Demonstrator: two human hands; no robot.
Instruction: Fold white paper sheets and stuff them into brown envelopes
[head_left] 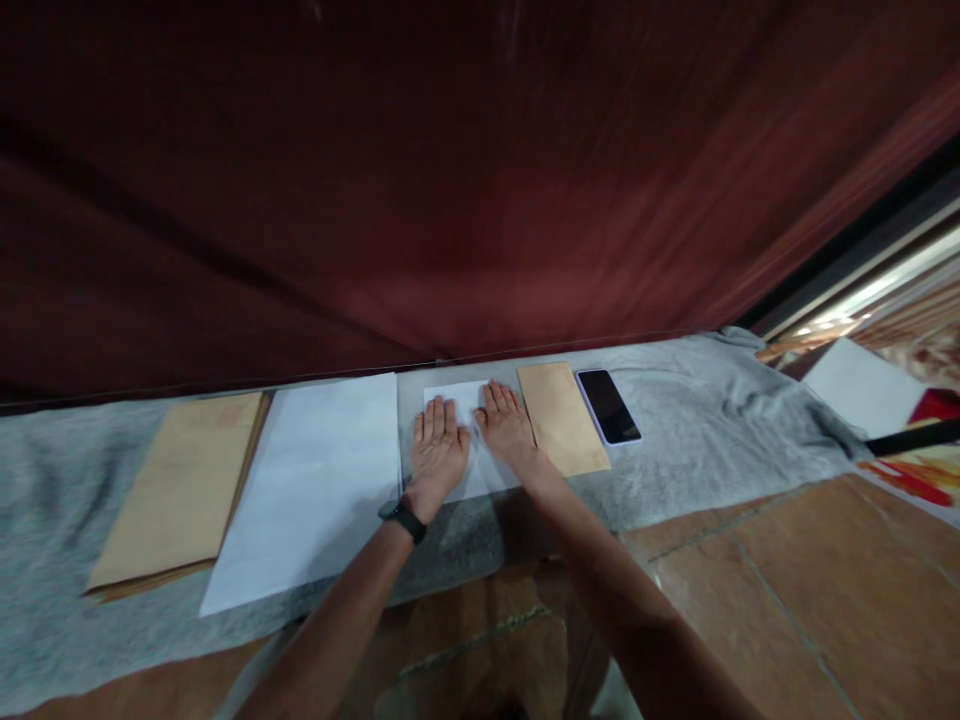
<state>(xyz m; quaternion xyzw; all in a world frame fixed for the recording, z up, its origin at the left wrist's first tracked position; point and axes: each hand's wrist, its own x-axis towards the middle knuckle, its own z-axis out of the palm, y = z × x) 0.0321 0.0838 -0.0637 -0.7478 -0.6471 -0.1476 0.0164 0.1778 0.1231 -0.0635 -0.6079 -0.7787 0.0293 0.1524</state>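
Just below the middle of the frame, the left hand (439, 445) and right hand (506, 425) lie flat, fingers straight and close together, gripping nothing, pressing a small white sheet (480, 470) onto the grey cloth (712, 420). The soft cloth could bunch under uneven pressure, skewing the sheet. The sheet could also slide right into the brown envelope (562, 415) touching it.

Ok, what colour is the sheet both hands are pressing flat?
White. The sheet under the left hand and right hand shows best in the head view.
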